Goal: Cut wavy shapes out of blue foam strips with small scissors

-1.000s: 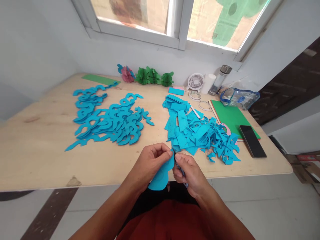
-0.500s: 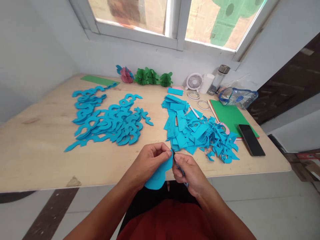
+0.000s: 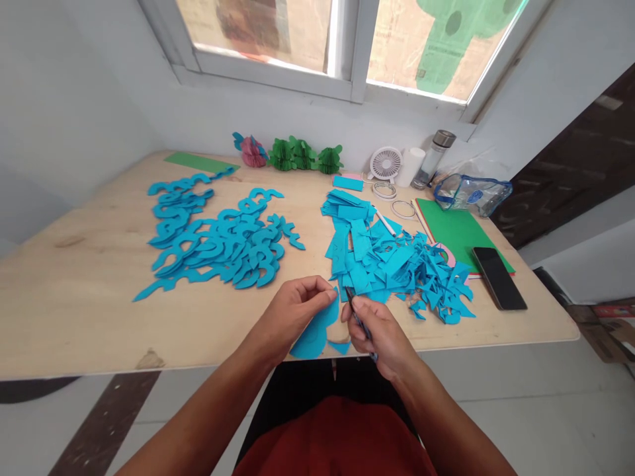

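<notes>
My left hand (image 3: 300,314) pinches a curved piece of blue paper (image 3: 312,338) whose lower part hangs near the table's front edge. My right hand (image 3: 381,337) grips a slim blue-handled cutting tool (image 3: 361,324), its tip just beside the paper's upper edge. A small blue scrap (image 3: 340,347) lies below, between my hands. Left of them spreads a heap of curved blue cut-outs (image 3: 233,248). Beyond my right hand sits a pile of blue paper strips and offcuts (image 3: 387,261).
The plywood table (image 3: 74,297) ends at a front edge close to my hands. Farther right lie a green sheet (image 3: 459,231) and a black phone (image 3: 499,277). Along the back stand green paper decorations (image 3: 297,155), a small white fan (image 3: 385,164) and a clear pouch (image 3: 471,195).
My hands have moved slightly apart, and the tool tip has shifted up and away from the paper. A small blue scrap now shows below the paper, between my hands.
</notes>
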Motion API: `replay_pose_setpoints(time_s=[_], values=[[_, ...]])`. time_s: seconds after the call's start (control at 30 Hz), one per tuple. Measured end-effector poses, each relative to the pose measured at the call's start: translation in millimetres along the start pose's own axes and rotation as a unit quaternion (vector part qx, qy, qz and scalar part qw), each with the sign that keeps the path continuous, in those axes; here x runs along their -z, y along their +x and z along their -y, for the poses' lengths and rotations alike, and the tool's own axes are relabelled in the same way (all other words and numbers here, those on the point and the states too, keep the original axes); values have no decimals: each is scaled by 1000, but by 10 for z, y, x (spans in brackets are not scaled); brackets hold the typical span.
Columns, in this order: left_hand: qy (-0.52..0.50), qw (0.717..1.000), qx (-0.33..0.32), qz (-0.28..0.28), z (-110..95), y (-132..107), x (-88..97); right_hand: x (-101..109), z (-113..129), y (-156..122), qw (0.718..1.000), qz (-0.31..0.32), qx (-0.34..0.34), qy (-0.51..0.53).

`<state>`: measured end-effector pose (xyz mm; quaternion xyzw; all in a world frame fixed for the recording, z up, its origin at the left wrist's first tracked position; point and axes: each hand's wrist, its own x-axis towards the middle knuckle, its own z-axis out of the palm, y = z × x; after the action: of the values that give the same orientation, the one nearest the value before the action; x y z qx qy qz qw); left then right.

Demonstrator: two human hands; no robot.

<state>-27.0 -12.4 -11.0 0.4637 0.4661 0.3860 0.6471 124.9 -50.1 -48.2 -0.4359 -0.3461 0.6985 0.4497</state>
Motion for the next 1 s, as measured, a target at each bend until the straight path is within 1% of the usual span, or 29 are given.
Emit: replay_pose_setpoints(time_s=[0.1, 0.2, 0.3, 0.4, 0.47, 0.53, 0.6, 0.67, 0.73, 0.87, 1.0], values=[[-75, 995, -8, -63, 54, 29, -56, -40, -46, 13, 999, -41, 29, 4], [-162, 979, -11, -120, 90, 56, -132, -110, -84, 18, 996, -72, 42, -18], [-205, 966, -27, -153, 103, 70, -184, -153, -86, 29, 992, -96, 52, -67], [-216, 963, -38, -159, 116, 57, -183, -135, -46, 61, 988, -102, 59, -96], [-210, 965, -38, -153, 131, 32, -160, -99, 8, 95, 986, -104, 72, -110], [-175, 976, -24, -126, 147, -3, -133, -65, 80, 133, 982, -107, 87, -129], [-124, 989, -5, -85, 159, -38, -114, -45, 158, 170, 979, -103, 92, -148], [-90, 994, 0, -64, 163, -59, -108, -39, 216, 201, 978, -92, 100, -159], [-89, 993, -9, -78, 163, -60, -115, -43, 233, 222, 978, -87, 104, -160], [-143, 979, -34, -140, 168, -22, -154, -59, 155, 226, 983, -91, 85, -135], [-182, 969, -23, -165, 182, -3, -180, -70, 128, 210, 986, -103, 78, -105]])
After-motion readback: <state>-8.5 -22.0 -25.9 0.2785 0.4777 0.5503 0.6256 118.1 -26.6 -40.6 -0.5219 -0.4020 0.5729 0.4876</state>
